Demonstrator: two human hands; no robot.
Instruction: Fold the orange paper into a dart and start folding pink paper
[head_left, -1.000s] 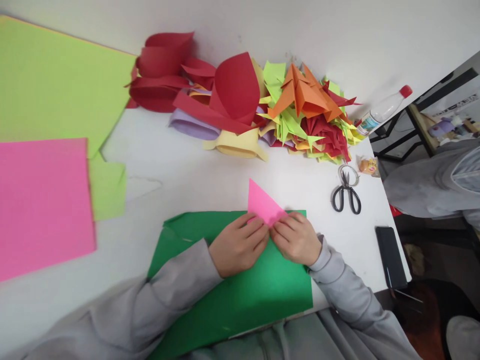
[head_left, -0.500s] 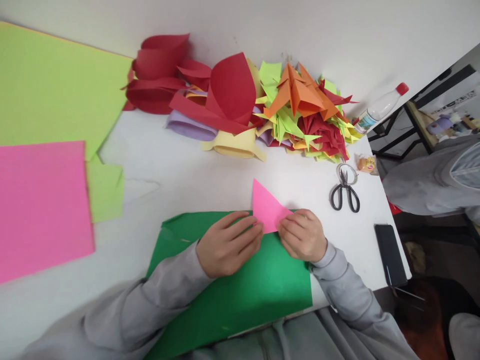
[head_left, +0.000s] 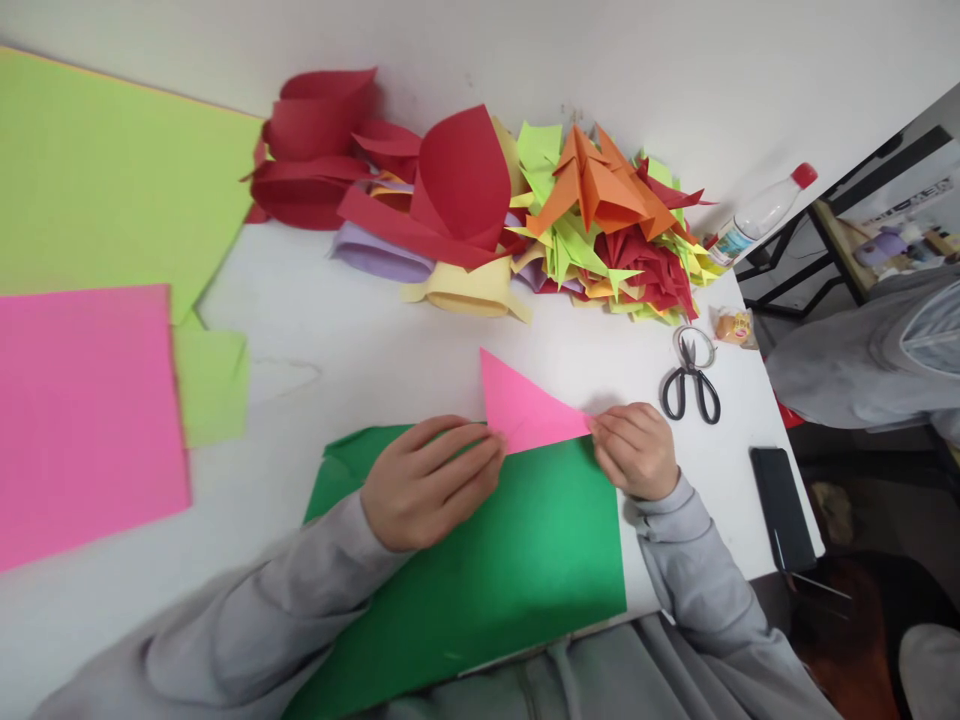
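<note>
A folded piece of pink paper (head_left: 525,405), triangular in outline, is stretched between my two hands over the far edge of a green sheet (head_left: 525,560). My left hand (head_left: 435,480) pinches its lower left edge between thumb and fingers. At the pointed right corner, my right hand (head_left: 636,448) has the paper pinched in its fingertips. The green sheet lies on the white table under my hands and forearms.
Large lime (head_left: 112,180) and pink (head_left: 82,410) sheets lie at left. Along the wall are red curled paper shapes (head_left: 465,180) and a pile of folded paper (head_left: 592,200). Black-handled scissors (head_left: 690,385), a bottle (head_left: 761,220), a wrapped snack (head_left: 733,327) and a phone (head_left: 781,505) are at right.
My hands have moved apart, the left one leftward and the right one rightward and slightly up. More of the pink paper now shows between them, its top corner shifted left.
</note>
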